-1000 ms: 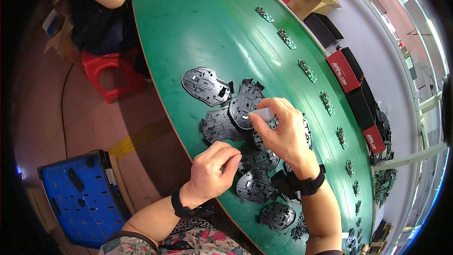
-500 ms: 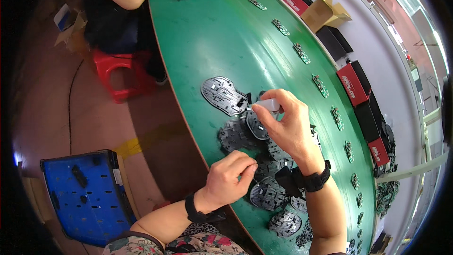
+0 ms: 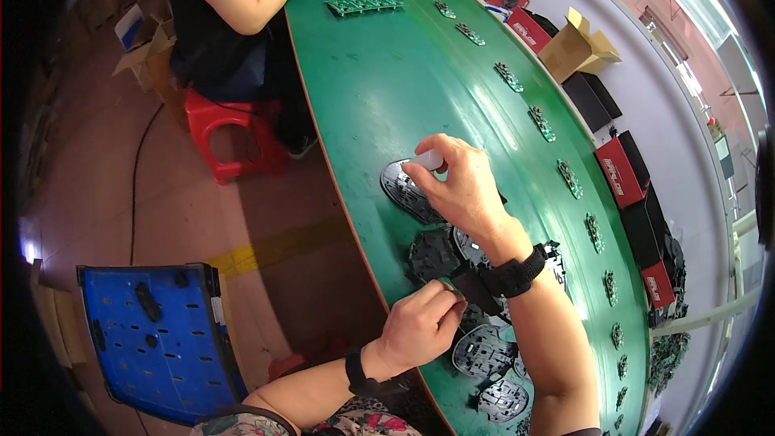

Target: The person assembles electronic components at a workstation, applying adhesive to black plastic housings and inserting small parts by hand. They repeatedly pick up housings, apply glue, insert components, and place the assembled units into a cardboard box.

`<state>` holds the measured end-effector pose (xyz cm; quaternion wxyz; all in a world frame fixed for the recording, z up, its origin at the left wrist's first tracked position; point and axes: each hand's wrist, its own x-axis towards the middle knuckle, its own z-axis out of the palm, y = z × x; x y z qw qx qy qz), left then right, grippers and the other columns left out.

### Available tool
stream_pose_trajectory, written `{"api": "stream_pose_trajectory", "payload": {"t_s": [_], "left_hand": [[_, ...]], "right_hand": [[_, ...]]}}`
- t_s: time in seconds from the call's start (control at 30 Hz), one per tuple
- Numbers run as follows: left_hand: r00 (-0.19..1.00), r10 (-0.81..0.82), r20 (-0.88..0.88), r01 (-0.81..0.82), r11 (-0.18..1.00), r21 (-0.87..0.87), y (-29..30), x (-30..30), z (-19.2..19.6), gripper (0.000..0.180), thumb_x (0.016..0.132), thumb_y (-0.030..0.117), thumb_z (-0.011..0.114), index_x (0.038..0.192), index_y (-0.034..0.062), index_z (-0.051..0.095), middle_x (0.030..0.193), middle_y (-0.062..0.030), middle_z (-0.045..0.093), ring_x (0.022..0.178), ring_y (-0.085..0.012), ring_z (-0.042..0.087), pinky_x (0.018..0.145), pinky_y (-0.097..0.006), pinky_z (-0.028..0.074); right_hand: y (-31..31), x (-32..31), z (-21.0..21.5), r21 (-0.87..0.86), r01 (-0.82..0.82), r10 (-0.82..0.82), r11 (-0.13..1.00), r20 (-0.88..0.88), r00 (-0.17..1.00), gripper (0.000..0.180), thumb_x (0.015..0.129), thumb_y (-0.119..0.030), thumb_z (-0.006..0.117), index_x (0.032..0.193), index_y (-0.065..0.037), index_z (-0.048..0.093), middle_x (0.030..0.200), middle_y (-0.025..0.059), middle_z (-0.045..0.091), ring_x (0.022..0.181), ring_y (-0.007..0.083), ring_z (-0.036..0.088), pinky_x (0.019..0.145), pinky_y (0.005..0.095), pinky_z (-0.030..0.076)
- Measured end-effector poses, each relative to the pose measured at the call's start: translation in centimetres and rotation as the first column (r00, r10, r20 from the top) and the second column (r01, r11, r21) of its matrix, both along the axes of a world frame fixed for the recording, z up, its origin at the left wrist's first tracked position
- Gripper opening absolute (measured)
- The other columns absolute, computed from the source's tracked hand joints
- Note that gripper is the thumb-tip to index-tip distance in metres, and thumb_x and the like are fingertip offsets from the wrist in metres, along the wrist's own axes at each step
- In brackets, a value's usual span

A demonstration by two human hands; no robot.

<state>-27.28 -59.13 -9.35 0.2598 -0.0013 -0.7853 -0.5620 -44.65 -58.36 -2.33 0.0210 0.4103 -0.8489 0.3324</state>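
Note:
My right hand (image 3: 460, 186) pinches a small white tube (image 3: 428, 161) over a black plastic shell part (image 3: 404, 190) at the far end of a row of such parts on the green conveyor table (image 3: 404, 89). My left hand (image 3: 420, 327) is closed near the table's front edge, fingertips on another black shell part (image 3: 432, 254). More black shells (image 3: 484, 351) lie between my forearms and toward me. What my left fingers hold is hidden.
Small green circuit boards (image 3: 537, 123) run in a line along the table's far side. Red and black boxes (image 3: 617, 165) and a cardboard box (image 3: 577, 44) sit beyond them. Another person (image 3: 234, 16) sits on a red stool (image 3: 226, 125) at the left. A blue crate (image 3: 149, 339) stands on the floor.
My right hand with the white tube has stayed over the far black shell. My left hand shifted slightly along the near shells. The view tilted, showing more of the table's far end.

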Motion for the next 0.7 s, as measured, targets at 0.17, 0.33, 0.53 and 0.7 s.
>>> {"api": "stream_pose_trajectory", "payload": {"t_s": [0.17,0.33,0.53,0.7], "left_hand": [[1.0,0.0,0.021,0.0,1.0,-0.007,-0.3,0.1,0.1,0.004,0.078,0.0,0.065,0.079,-0.0001,0.062,0.076,-0.0135,0.057,0.062,-0.0314,0.059,0.054,-0.037,0.046],[1.0,0.013,-0.011,-0.013,1.0,-0.018,-0.5,0.0,0.1,0.005,0.078,0.001,0.065,0.08,-0.0005,0.061,0.079,-0.0137,0.058,0.062,-0.0317,0.059,0.055,-0.038,0.047],[0.998,0.001,-0.058,-0.002,1.0,-0.018,-0.5,-0.4,-0.2,0.005,0.081,0.002,0.066,0.085,0.001,0.063,0.082,-0.0123,0.061,0.062,-0.0246,0.059,0.054,-0.032,0.047],[1.0,0.013,0.028,-0.013,0.999,0.033,0.7,0.0,-0.4,0.001,0.084,-0.001,0.065,0.085,0.0005,0.065,0.081,-0.0067,0.06,0.059,-0.0111,0.054,0.051,-0.024,0.043]], "right_hand": [[-0.5,-0.3,-0.8,0.004,-0.016,0.016,1.0,0.004,1.0,0.026,0.077,-0.021,0.07,0.09,0.0,0.062,0.082,0.0189,0.064,0.081,0.0356,0.063,0.073,0.042,0.051],[0.0,0.4,0.3,-0.061,0.031,-0.03,0.998,0.016,0.999,0.027,0.078,-0.021,0.071,0.09,0.001,0.062,0.081,0.0195,0.064,0.076,0.0338,0.064,0.069,0.04,0.052],[4.4,2.7,4.1,-0.142,0.145,-0.133,0.979,0.091,0.987,0.024,0.078,-0.018,0.071,0.089,0.001,0.063,0.072,0.0147,0.064,0.064,0.0226,0.063,0.063,0.0331,0.05],[13.9,7.5,6.0,-0.192,0.328,-0.296,0.925,0.179,0.938,0.023,0.078,-0.017,0.072,0.091,-0.001,0.064,0.07,0.005,0.064,0.065,0.0106,0.059,0.063,0.0258,0.048]]}}
